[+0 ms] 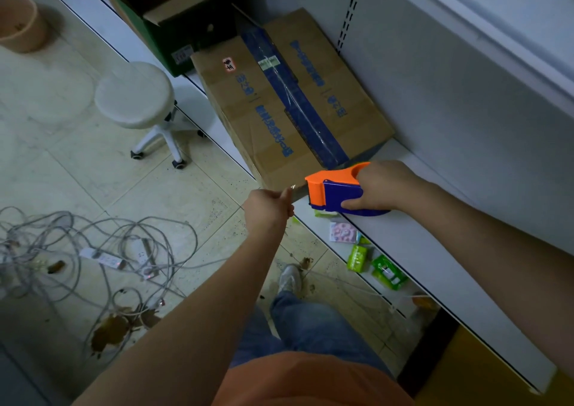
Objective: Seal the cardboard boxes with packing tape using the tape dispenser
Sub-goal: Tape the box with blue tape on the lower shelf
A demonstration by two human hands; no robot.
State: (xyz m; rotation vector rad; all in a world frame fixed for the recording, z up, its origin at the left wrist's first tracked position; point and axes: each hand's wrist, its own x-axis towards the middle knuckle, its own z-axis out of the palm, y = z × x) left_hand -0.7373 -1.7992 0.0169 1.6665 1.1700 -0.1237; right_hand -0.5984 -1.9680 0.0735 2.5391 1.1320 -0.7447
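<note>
1. Tape dispenser sits in the right hand, whose fingers wrap its blue body while the orange handle arches over the top; it hangs just past the near corner of the cardboard box, above the white shelf the box rests on.

2. Left hand is clenched in a pinch on the free end of the tape, a short clear strip stretched between that hand and the dispenser's mouth (glare makes its edges hard to trace).

3. Box lies up and away from both hands. Its long axis, marked by the blue band along the centre seam, runs from the near end beside the dispenser toward the far end by the green box.

4. Right hand is the nearer one to the seam's near end; the left stands off the shelf edge, over the floor.

5. My reading: the coming move turns on swinging the stretched strip, now lying across the seam line, round to run along it, then anchoring the pinched end on the box's near face.

6. Clear tape already glints along the blue band, so how much sealing remains I cannot tell.
</note>
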